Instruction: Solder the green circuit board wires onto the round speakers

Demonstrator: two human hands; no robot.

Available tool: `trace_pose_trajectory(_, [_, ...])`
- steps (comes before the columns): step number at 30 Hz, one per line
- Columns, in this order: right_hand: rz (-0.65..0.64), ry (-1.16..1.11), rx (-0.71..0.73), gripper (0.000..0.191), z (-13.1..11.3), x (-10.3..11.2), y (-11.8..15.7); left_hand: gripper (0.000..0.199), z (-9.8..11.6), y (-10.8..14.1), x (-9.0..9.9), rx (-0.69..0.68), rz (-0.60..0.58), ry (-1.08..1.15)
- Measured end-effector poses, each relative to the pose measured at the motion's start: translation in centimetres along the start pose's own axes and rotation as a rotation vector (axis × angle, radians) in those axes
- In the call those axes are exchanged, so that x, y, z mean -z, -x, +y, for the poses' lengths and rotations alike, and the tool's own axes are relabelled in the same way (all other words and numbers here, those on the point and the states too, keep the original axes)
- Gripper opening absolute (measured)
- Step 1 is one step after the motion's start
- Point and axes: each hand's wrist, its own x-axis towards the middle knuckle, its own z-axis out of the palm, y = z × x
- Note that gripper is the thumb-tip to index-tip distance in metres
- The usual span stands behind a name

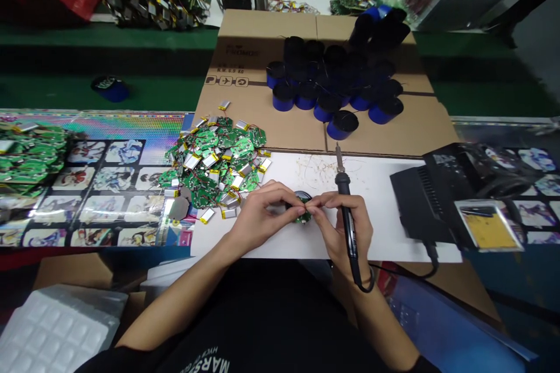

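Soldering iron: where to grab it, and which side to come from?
I'd take the soldering iron by its black handle, below the flared collar, coming from the person's right. The handle is long and slim, so it should wrap easily, and the bare metal tip points away from the person, clear of that grip. The right hand holds it now.

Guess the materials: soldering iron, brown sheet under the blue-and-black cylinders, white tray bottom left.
Soldering iron: black, slightly glossy grip, probably plastic or rubber; tip looks metal, given its grey sheen.
Brown sheet: matte cardboard, most likely a flattened carton; printed shipping symbols and creases show.
White tray: smooth, probably molded plastic, from its grid of pockets; foam isn't ruled out.
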Motion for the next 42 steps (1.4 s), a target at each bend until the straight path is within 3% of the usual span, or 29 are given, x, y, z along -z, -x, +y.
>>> trace_pose_trajectory(13, [0.031,0.037,0.013,0.032,0.0,0.2,0.2,0.012,0.5,0.1,0.0,0.177,0.011,0.113])
trace_pose_trajectory(22, [-0.036,0.114,0.054,0.033,-0.5,-0.3,-0.1,0.007,0.8,0.2,0.2,0.098,-0.001,0.044])
trace_pose_trajectory(34, [-0.013,0.11,0.001,0.029,-0.2,-0.4,0.1,0.009,1.2,0.1,0.2,0.045,0.004,-0.055])
trace_pose_trajectory(42, [-0.012,0.093,0.022,0.032,-0.5,-0.8,0.1,0.016,0.6,0.5,-0.3,0.15,0.005,0.154])
